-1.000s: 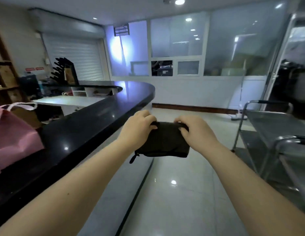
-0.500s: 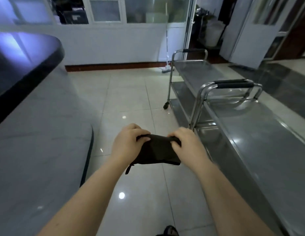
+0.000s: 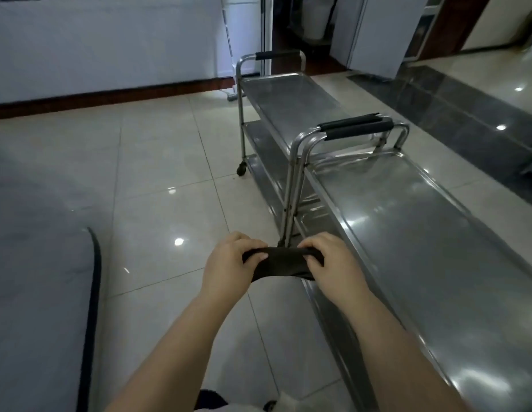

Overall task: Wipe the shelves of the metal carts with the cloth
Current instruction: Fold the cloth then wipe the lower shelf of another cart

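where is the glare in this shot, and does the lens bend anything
Head view: small bright glare spots on the glossy floor tiles and broad streaky reflections on the near cart's top shelf; head view too: wide-angle distortion bows that shelf's long edges; the dark cloth gripped by the left hand and right hand shows little detail.
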The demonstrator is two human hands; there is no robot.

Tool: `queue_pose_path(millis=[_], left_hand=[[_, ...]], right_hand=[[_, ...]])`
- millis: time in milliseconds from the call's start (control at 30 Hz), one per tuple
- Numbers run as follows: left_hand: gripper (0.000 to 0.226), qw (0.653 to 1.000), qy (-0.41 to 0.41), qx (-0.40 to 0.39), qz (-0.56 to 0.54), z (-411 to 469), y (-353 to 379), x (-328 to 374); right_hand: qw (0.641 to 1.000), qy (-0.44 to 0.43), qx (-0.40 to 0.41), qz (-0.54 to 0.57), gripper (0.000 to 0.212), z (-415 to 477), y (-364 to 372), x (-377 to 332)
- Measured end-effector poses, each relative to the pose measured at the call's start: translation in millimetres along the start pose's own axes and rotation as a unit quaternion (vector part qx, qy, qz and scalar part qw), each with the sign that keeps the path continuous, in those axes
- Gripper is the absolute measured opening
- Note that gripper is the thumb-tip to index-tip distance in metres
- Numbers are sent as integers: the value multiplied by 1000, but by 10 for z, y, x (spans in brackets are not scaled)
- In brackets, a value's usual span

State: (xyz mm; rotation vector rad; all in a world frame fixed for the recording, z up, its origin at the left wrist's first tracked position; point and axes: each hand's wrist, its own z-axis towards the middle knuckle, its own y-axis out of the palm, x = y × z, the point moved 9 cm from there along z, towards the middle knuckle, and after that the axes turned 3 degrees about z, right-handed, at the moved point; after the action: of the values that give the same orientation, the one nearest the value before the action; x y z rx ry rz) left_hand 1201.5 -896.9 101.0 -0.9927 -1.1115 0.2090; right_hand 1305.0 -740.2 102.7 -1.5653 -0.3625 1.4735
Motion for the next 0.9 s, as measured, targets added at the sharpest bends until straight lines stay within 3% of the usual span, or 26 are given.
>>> queue_pose_path(millis=[200, 467, 667, 900], left_hand=[[16, 992, 28, -119, 9, 704, 509, -251], [18, 957, 151, -247, 20, 1697, 869, -383], [17, 917, 175, -359, -3, 1906, 1294, -690], [15, 839, 260, -478, 15, 1399, 1884, -651]], right_hand=[[996, 86, 1, 9, 21, 285, 314, 415], [964, 234, 115, 55, 21, 636, 634, 715], [921, 350, 153, 77, 19, 496, 1249, 773], [824, 510, 216, 120, 22, -338, 1641, 811]])
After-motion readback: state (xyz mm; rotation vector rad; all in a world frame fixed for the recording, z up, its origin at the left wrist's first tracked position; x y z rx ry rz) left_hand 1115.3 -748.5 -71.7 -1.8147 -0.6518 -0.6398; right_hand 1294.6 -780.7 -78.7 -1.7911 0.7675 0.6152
